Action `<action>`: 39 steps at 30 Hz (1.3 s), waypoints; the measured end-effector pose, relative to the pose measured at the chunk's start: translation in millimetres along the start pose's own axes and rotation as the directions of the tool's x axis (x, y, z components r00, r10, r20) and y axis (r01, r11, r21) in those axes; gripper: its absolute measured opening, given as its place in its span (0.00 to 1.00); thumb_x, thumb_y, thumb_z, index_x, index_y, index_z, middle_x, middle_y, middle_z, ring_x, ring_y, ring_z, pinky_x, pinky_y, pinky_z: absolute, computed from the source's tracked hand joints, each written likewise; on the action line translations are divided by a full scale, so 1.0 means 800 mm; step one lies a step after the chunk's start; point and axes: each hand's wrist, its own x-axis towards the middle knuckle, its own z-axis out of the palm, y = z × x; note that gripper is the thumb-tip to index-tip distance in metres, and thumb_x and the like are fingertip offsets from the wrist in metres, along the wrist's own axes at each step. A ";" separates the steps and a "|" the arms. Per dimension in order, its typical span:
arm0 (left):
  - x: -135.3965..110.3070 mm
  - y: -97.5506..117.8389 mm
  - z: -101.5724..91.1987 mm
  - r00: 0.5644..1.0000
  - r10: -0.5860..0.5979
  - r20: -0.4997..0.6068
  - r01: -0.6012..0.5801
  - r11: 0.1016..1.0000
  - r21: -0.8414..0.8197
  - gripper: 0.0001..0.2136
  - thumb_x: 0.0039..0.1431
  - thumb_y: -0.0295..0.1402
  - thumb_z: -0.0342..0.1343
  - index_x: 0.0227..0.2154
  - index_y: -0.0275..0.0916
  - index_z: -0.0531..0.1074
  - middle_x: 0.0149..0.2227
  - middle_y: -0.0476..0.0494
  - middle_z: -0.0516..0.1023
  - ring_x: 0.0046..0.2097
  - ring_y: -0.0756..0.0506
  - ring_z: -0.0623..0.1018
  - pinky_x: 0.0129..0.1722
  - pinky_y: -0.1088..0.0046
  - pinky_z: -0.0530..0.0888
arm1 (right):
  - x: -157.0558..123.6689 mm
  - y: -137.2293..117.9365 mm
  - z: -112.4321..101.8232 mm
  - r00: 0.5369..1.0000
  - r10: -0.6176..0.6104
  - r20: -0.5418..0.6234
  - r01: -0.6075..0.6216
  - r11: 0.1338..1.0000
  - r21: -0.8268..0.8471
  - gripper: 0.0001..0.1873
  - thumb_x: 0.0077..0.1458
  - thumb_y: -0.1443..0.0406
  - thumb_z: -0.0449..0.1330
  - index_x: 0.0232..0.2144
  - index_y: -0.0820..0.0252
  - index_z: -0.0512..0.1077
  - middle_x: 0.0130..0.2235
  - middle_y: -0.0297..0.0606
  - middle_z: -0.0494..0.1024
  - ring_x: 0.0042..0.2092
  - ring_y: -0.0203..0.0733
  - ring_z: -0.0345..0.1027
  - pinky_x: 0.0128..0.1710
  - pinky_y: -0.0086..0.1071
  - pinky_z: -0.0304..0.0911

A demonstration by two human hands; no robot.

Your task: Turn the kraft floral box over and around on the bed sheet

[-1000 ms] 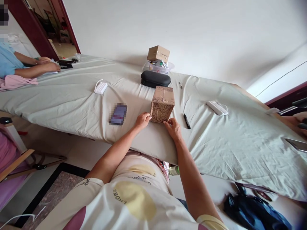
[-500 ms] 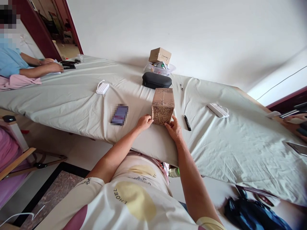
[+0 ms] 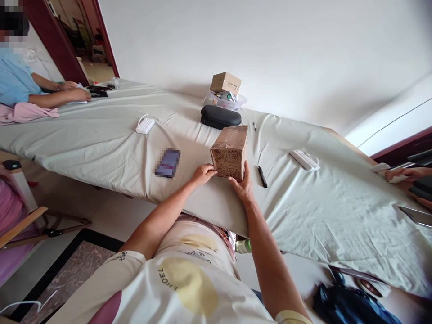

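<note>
A brown cardboard box [image 3: 230, 152], taped on top and covered with scribbled marks on its near side, sits near the front edge of the table under a pale green cloth [image 3: 111, 144]. My left hand [image 3: 203, 173] grips its lower left corner with curled fingers. My right hand [image 3: 243, 184] holds its right side, thumb up along the edge. The box is turned slightly, one corner toward me.
A black marker [image 3: 262, 176] lies just right of the box, a phone [image 3: 168, 162] to its left. Behind are a black case [image 3: 220, 116], a clear tub with a small box [image 3: 225, 83], and white packets [image 3: 145, 124] [image 3: 304, 159]. Other people's arms rest at the far left [image 3: 57, 95] and right [image 3: 407, 174].
The box has been turned a little between my hands, its right side lifting and swinging forward. My right hand has slid up along its right edge.
</note>
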 end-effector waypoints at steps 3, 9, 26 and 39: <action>-0.001 0.002 -0.001 1.000 0.010 0.023 -0.010 1.000 -0.008 0.14 0.61 0.35 0.56 0.21 0.39 0.65 0.24 0.52 0.68 0.30 0.50 0.68 0.35 0.74 0.65 | -0.001 -0.001 0.003 1.000 0.028 -0.011 -0.028 1.000 -0.009 0.61 0.51 0.35 0.63 0.74 0.56 0.44 0.70 0.54 0.59 0.66 0.59 0.62 0.59 0.50 0.68; -0.001 0.001 0.002 0.999 -0.011 0.032 0.011 1.000 -0.004 0.13 0.62 0.36 0.56 0.22 0.39 0.68 0.24 0.52 0.70 0.31 0.50 0.69 0.35 0.74 0.66 | -0.002 -0.008 0.001 0.998 0.068 -0.019 -0.067 0.998 0.012 0.57 0.55 0.38 0.62 0.74 0.58 0.44 0.67 0.55 0.64 0.56 0.57 0.73 0.50 0.46 0.74; 0.004 -0.015 -0.008 0.843 -0.253 -0.476 0.165 0.962 -0.219 0.14 0.73 0.38 0.46 0.53 0.41 0.72 0.52 0.38 0.80 0.53 0.42 0.80 0.55 0.65 0.74 | -0.004 -0.017 -0.027 0.945 -0.144 -0.293 0.082 0.973 -0.214 0.39 0.58 0.48 0.61 0.66 0.59 0.61 0.60 0.52 0.72 0.55 0.59 0.72 0.50 0.52 0.73; -0.004 0.002 -0.004 0.927 -0.126 -0.354 0.062 0.981 -0.186 0.19 0.71 0.48 0.48 0.49 0.39 0.74 0.48 0.38 0.81 0.51 0.42 0.80 0.54 0.66 0.74 | -0.001 -0.014 -0.009 0.997 -0.040 -0.064 0.037 0.998 -0.051 0.47 0.58 0.47 0.60 0.71 0.60 0.52 0.34 0.35 0.75 0.35 0.45 0.71 0.43 0.42 0.72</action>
